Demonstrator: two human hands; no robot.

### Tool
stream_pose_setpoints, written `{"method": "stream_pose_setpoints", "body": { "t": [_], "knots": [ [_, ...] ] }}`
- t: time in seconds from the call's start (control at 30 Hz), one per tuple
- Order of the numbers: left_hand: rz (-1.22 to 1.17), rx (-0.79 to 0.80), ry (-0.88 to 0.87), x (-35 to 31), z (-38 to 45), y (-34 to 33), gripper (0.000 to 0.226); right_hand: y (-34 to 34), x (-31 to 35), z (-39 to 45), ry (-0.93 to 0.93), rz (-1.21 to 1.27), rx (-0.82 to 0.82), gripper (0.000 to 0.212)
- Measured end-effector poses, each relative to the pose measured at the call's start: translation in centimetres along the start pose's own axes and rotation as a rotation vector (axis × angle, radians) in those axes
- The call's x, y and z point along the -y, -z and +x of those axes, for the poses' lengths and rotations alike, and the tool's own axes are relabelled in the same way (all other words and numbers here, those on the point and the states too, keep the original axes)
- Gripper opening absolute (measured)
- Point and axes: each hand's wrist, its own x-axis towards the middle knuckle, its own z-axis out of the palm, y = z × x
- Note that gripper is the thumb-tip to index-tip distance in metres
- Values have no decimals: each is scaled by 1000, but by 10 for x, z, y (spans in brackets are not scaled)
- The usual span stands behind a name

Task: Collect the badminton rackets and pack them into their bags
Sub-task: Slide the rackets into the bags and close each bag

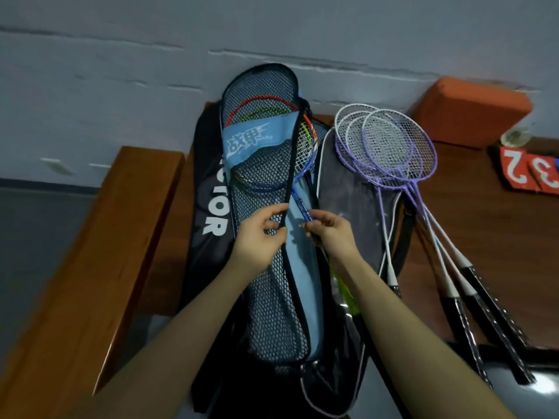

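On the wooden table point(472, 225), your left hand point(257, 237) pinches the mesh bag's point(266, 297) black edge; your right hand point(332, 234) grips the blue racket's point(302, 182) shaft.

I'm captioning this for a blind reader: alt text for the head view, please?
A person's left hand pinches the edge of a blue mesh racket bag while the right hand grips a blue racket partly inside it. Purple rackets lie alongside on a wooden table.

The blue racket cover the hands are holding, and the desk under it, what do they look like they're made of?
Blue racket cover: seemingly soft fabric with a black open-mesh panel; rackets show through it. Desk: apparently reddish-brown wood or veneer, with a smooth, slightly glossy finish.
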Motion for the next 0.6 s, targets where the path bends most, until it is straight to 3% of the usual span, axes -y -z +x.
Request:
{"method": "stream_pose_setpoints", "body": {
  "t": [0.4, 0.6],
  "knots": [
    [61, -149, -102, 34, 14, -7, 38, 7, -28, 22, 250, -540, -18, 39],
    [308, -11, -85, 44, -4, -32, 56, 60, -46, -30, 395, -747, 42, 38]
  ]
}}
